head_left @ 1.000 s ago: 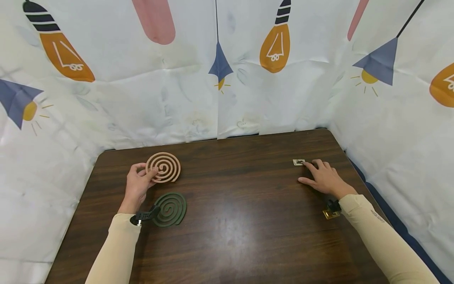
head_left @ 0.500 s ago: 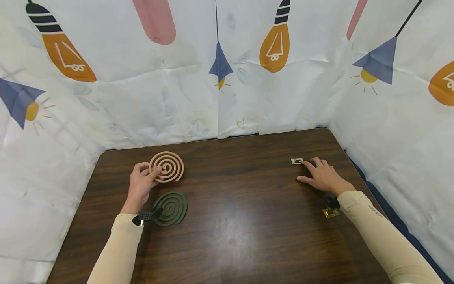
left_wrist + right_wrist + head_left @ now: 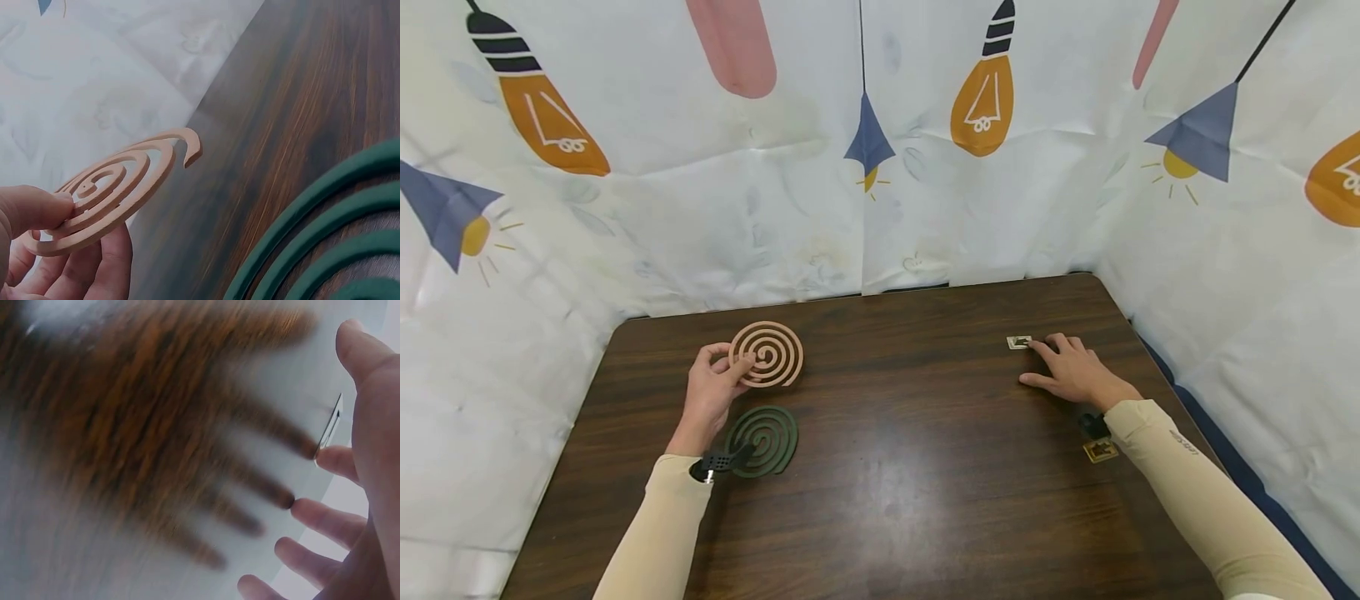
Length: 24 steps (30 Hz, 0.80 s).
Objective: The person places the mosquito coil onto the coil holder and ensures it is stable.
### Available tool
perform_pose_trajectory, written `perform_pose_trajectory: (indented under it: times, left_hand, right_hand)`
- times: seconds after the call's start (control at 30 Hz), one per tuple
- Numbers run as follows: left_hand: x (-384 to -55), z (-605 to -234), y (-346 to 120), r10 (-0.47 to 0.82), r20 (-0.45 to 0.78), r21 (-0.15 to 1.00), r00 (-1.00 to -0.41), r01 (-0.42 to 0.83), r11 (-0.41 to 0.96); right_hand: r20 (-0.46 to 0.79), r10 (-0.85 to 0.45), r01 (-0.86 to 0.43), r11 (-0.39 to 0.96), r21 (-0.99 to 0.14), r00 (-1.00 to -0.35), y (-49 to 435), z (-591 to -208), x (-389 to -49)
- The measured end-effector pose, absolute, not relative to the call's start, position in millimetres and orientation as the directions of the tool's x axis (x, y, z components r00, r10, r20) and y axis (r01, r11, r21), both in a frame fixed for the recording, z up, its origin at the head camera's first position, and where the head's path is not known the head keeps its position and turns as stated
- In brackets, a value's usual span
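Observation:
My left hand [image 3: 711, 396] pinches a tan mosquito coil [image 3: 792, 354] between thumb and fingers, raised over the back left of the table; the left wrist view shows the coil [image 3: 159, 178] tilted. Just in front of it lies a green mosquito coil [image 3: 788, 446], flat on the wood and partly covered by the wrist strap. At the back right, my right hand [image 3: 1075, 375] reaches with spread fingers, the index fingertip on the edge of a small flat metal mosquito coil stand [image 3: 1018, 342]. A second, gold-coloured stand [image 3: 1101, 451] lies beneath the right wrist.
The dark wooden table [image 3: 887, 467] has rounded back corners. A white curtain [image 3: 805, 217] printed with lamps and bulbs closes it in at the back and along both sides.
My left hand has carried the tan coil to the right. The right hand has slid the small metal stand a little to the left. The green coil and gold-coloured stand stay in place.

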<state>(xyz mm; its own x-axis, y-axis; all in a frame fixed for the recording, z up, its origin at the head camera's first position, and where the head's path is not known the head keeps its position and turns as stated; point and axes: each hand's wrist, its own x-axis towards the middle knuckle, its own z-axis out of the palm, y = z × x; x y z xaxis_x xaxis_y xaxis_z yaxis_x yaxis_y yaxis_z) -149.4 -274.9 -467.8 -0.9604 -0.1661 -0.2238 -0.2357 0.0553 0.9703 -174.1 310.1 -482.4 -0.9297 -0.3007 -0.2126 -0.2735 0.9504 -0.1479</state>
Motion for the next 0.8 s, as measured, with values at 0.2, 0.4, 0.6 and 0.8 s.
perform_pose_trajectory:
  times: [0.2,0.4,0.6,0.8]
  left_hand:
    - [-146.0,-465.6,-266.7,-0.134,-0.223,0.972,-0.966,-0.231,0.043]
    - [-145.9,-468.0,-258.4,-0.109,-0.238,0.971,-0.965,-0.239,-0.006]
    - [-145.0,-468.6,-248.5,-0.089,-0.27,0.963,-0.959,-0.266,-0.048]
    - [-144.2,-468.8,-239.8,-0.072,-0.282,0.959,-0.957,-0.28,-0.043]
  right_hand:
    - [-0.219,-0.3,-0.272,0.951,-0.15,-0.928,303.3,-482.7,-175.1]
    - [-0.225,-0.306,-0.278,0.949,-0.15,-0.925,296.3,-480.8,-175.6]
    - [-0.234,-0.309,-0.277,0.948,-0.158,-0.922,289.7,-479.7,-176.5]
    - [-0.24,-0.306,-0.271,0.948,-0.17,-0.921,283.1,-479.2,-177.3]
